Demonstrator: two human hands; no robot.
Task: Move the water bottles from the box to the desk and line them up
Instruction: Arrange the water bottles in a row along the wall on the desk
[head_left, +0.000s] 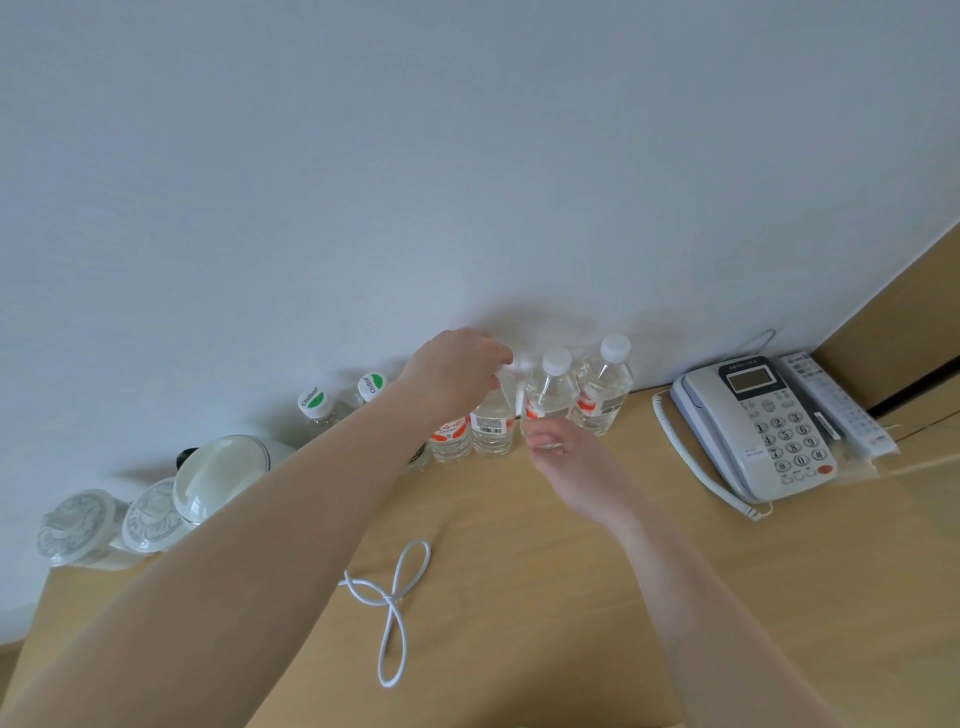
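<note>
We had the water bottles standing upright along the back edge of the desk (571, 597), against the wall, straight ahead of both hands. Our left hand (457, 371) was the nearer one to the bottle being set: it came down from above, fingers curled round the neck and cap of a barcode bottle (491, 428), whose long axis ran straight up from the desk top. Our right hand (566, 452) sat lower and just to the right, its fingers loosely curled against the foot of the middle bottle (550, 392); whether it truly gripped that bottle we could not tell.

Counting the red-labelled bottles, we made four: one half hidden behind the left forearm (451, 439), the barcode bottle, the middle bottle, and the right end bottle (605, 387). They stood touching or just beside one another in a row. Left of them stood two green-capped bottles (314, 402) of another make.

The box was not in view. Elsewhere on the desk we counted one telephone (763, 426), one remote (831, 400) beside it at the right edge, one white cable (397, 603) near the front, one kettle (218, 475) and two lidded cups (78, 525) at the left back corner.
</note>
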